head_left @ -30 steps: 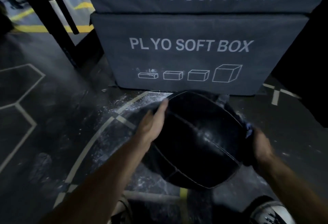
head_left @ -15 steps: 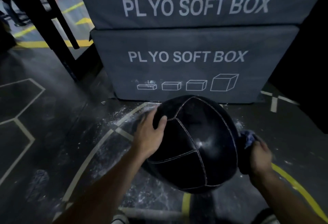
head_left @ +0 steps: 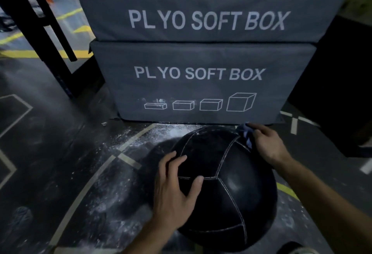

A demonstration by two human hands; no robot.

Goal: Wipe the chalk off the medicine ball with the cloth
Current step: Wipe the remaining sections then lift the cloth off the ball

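Chalky floor [head_left: 112, 175], two plyo boxes [head_left: 201, 84] — one medicine ball [head_left: 227, 185]

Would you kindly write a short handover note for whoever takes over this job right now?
Left hand: spread open on the ball, steadying it.
Right hand: grips the cloth against the ball's far upper right.
Ball sits on the floor before the plyo boxes.
Done: the facing panels look mostly clean.
Left: hidden sides unchecked; chalk lies scattered on the floor.

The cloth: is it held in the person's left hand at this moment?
No. The cloth is bunched under the right hand at the far upper side of the medicine ball, while the left hand rests bare on its near side.
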